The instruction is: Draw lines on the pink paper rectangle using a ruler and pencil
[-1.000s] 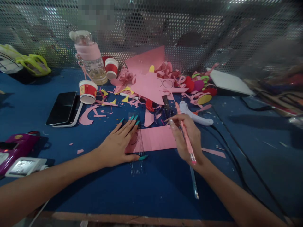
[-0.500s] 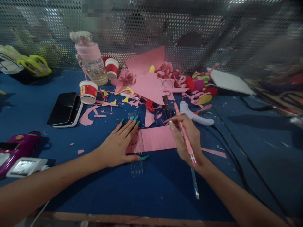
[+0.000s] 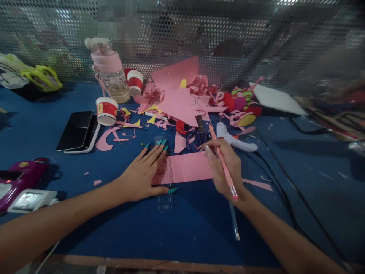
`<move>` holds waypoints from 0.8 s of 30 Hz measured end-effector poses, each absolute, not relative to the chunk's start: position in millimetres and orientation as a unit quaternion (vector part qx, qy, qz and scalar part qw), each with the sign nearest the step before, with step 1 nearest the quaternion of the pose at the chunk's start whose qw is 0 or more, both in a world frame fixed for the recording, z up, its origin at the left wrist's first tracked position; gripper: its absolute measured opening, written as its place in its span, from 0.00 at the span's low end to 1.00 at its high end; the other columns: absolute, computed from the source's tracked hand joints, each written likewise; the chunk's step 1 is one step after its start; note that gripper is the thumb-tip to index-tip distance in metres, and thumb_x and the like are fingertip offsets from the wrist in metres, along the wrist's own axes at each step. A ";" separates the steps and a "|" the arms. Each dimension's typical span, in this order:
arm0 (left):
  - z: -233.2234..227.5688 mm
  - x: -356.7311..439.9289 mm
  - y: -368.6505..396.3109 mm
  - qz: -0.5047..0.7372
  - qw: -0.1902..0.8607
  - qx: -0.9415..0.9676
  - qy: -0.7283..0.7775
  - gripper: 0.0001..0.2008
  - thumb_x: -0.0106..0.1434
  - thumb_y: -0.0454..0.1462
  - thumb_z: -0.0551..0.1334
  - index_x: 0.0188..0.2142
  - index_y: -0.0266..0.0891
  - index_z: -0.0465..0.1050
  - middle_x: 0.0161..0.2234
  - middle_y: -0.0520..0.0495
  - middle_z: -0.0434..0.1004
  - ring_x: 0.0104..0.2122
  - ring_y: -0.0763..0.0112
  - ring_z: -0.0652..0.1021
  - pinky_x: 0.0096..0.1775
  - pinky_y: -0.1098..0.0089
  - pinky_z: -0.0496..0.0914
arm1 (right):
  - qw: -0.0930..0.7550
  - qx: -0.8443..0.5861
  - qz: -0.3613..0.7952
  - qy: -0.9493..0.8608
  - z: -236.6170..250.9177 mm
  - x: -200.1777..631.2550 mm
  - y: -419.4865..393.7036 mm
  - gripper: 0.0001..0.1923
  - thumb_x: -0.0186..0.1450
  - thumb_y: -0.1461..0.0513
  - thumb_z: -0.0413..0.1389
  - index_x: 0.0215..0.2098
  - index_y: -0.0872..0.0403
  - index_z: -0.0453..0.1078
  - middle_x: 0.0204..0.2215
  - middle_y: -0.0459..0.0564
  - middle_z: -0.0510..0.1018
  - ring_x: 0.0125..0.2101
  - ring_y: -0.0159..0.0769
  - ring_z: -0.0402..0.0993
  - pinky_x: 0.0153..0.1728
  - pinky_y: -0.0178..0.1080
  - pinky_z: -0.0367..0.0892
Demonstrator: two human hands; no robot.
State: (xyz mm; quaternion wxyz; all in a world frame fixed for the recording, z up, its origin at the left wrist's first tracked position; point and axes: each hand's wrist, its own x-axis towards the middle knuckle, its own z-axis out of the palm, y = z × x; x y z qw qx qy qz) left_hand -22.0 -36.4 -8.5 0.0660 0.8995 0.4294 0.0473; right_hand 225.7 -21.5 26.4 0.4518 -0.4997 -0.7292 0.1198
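My left hand lies flat, fingers stretched, over a clear plastic ruler with cut-out shapes. The ruler lies across the left part of a pink paper strip, which has faint lines across it. My right hand is closed round a pink pencil with a metal-banded end pointing down toward me. The pencil's other end points up and away. That hand rests at the strip's right end and hides it. Under its wrist, a blue-silver pen or pencil sticks out, partly hidden.
Pink paper and scraps lie behind the strip. A white glue gun with a black cord is behind my right hand. Paper cups, a bottle, a phone and a purple device stand left. Perforated metal closes the back.
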 end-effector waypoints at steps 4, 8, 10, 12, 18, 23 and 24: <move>-8.7 -22.4 -36.3 0.050 0.071 0.900 0.427 0.52 0.60 0.67 0.47 0.69 0.28 0.46 0.69 0.31 0.44 0.68 0.49 0.49 0.65 0.49 0.46 | 0.450 -0.502 0.119 -0.729 26.3 225.8 -21.4 0.07 0.68 0.58 0.51 0.37 0.52 0.68 0.32 0.47 0.74 0.34 0.35 0.72 0.38 0.41 0.67; -8.4 -22.4 -36.0 0.053 0.074 0.901 0.424 0.52 0.60 0.67 0.47 0.69 0.29 0.45 0.69 0.31 0.45 0.68 0.49 0.50 0.65 0.49 0.46 | 0.449 -0.502 0.121 -0.729 27.3 225.6 -21.5 0.07 0.69 0.58 0.51 0.36 0.51 0.68 0.32 0.47 0.75 0.34 0.36 0.72 0.37 0.41 0.67; -8.3 -22.4 -35.9 0.059 0.075 0.901 0.423 0.52 0.60 0.67 0.47 0.69 0.30 0.44 0.69 0.31 0.45 0.68 0.49 0.50 0.65 0.49 0.46 | 0.448 -0.503 0.120 -0.729 27.7 225.3 -21.5 0.07 0.69 0.58 0.51 0.36 0.51 0.68 0.32 0.47 0.75 0.34 0.36 0.72 0.38 0.42 0.67; -8.0 -22.1 -36.0 0.061 0.075 0.901 0.422 0.52 0.60 0.67 0.48 0.69 0.30 0.44 0.69 0.31 0.45 0.68 0.49 0.49 0.65 0.48 0.45 | 0.446 -0.506 0.121 -0.728 27.8 225.2 -21.6 0.07 0.69 0.58 0.51 0.36 0.51 0.68 0.32 0.47 0.75 0.34 0.36 0.72 0.38 0.42 0.67; -5.8 -20.5 -36.5 0.044 0.069 0.900 0.429 0.53 0.60 0.67 0.47 0.68 0.26 0.48 0.69 0.29 0.46 0.68 0.48 0.50 0.65 0.49 0.46 | 0.448 -0.506 0.125 -0.727 27.3 225.4 -21.2 0.07 0.69 0.58 0.51 0.36 0.52 0.68 0.31 0.47 0.74 0.33 0.35 0.72 0.37 0.41 0.67; -6.7 -21.1 -36.4 0.049 0.074 0.899 0.428 0.52 0.60 0.66 0.49 0.68 0.26 0.48 0.69 0.29 0.45 0.68 0.49 0.49 0.65 0.49 0.46 | 0.451 -0.495 0.122 -0.733 27.2 226.1 -20.6 0.06 0.69 0.59 0.51 0.37 0.51 0.68 0.31 0.47 0.74 0.33 0.35 0.72 0.38 0.41 0.67; -7.0 -21.3 -36.4 0.051 0.075 0.900 0.427 0.52 0.60 0.66 0.49 0.68 0.27 0.47 0.69 0.30 0.44 0.68 0.49 0.49 0.65 0.49 0.46 | 0.452 -0.494 0.122 -0.733 27.2 226.2 -20.7 0.06 0.69 0.59 0.51 0.37 0.51 0.68 0.31 0.47 0.74 0.33 0.35 0.72 0.38 0.41 0.67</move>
